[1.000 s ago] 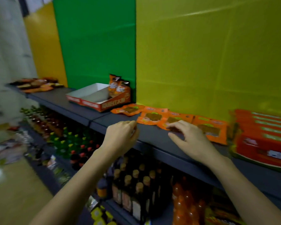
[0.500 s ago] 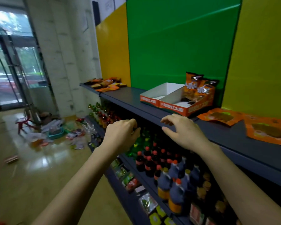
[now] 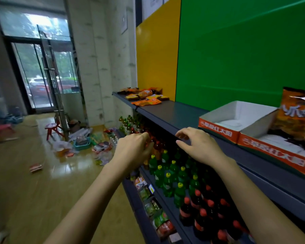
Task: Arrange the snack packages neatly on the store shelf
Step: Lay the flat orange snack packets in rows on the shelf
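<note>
Head view panned leftward; left hand (image 3: 132,152), right hand (image 3: 200,148) moved along shelf (image 3: 173,111).

Left hand (image 3: 132,150) and right hand (image 3: 199,147) both bare; uncovered from fingertips to wrists; knuckles and tendons faintly marked on the backs. Left forearm (image 3: 97,196) and right forearm (image 3: 248,196) bare too; slim; uncovered down to the lower edge of view.

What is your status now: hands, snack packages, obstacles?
Right hand open above shelf edge, empty. Left hand curled, palm hidden. Snack packages in loose pile at far shelf end, untouched. Display box near right hand.
</note>
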